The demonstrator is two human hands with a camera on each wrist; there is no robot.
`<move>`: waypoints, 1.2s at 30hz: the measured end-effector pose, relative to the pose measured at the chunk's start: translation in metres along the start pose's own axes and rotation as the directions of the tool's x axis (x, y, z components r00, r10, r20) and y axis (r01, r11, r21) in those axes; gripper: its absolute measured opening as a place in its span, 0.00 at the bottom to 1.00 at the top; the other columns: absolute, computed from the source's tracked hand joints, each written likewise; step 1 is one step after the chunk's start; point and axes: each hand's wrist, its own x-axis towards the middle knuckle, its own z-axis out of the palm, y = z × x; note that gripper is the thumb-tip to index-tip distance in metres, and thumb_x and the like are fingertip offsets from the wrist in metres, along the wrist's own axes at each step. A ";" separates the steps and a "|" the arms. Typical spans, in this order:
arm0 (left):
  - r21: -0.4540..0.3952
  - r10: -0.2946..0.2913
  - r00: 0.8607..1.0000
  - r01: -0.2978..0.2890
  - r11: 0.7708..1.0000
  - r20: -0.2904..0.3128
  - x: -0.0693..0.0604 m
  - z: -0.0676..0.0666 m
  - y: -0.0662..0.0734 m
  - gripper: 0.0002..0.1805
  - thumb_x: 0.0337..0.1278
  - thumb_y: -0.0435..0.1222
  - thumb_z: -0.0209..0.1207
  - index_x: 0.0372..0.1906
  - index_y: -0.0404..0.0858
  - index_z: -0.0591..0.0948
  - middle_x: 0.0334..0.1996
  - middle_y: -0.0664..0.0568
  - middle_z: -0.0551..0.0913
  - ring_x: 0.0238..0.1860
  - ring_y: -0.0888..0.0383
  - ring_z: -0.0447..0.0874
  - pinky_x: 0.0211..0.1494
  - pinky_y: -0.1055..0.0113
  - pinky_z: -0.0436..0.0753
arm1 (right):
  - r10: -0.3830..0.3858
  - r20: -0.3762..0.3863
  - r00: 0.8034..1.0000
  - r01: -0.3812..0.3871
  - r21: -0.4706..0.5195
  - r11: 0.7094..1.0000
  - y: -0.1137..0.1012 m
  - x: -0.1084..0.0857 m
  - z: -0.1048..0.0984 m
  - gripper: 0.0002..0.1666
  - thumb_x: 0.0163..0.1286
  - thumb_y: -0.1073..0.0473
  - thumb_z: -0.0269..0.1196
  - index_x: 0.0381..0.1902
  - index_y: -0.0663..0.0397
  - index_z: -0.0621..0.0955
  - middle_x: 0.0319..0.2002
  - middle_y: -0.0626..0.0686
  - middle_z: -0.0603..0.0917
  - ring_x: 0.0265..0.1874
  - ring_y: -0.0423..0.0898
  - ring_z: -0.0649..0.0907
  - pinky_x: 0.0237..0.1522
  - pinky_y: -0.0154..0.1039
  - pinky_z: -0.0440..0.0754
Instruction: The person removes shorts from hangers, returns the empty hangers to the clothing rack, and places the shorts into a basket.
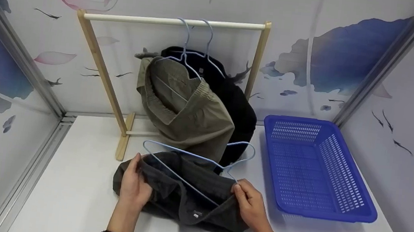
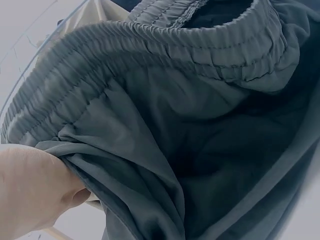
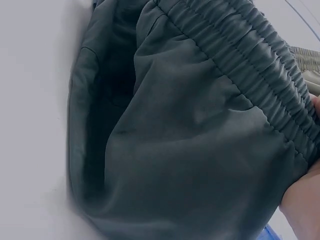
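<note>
Dark grey pants (image 1: 207, 183) with a gathered elastic waistband (image 2: 165, 42) are spread by the waist above the white table. A light blue hanger (image 1: 184, 150) slants across the waist opening, its lower bar inside and its hook at the upper right. My left hand (image 1: 133, 189) grips the left side of the waistband, thumb up along the fabric. At the opposite side my right hand (image 1: 251, 205) pinches the waistband close to the hanger's right end; whether it also touches the hanger cannot be told. Cloth hides some fingertips.
Behind stands a clothes rack (image 1: 140, 18) with wooden posts. From its rail hang khaki pants (image 1: 198, 124) and a black garment (image 1: 243, 114) on light blue hangers. A blue plastic basket (image 1: 275, 177) sits at the right on the white table (image 1: 77, 179). Patterned panels enclose the table.
</note>
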 end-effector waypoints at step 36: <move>0.931 0.339 0.941 -0.126 0.342 0.002 0.009 -0.017 -0.006 0.30 0.72 0.33 0.54 0.75 0.30 0.64 0.71 0.32 0.68 0.69 0.41 0.68 0.70 0.54 0.68 | -0.056 -0.005 0.998 0.054 -0.162 0.985 0.010 0.013 0.006 0.14 0.67 0.78 0.64 0.32 0.54 0.84 0.34 0.50 0.85 0.35 0.45 0.83 0.42 0.27 0.77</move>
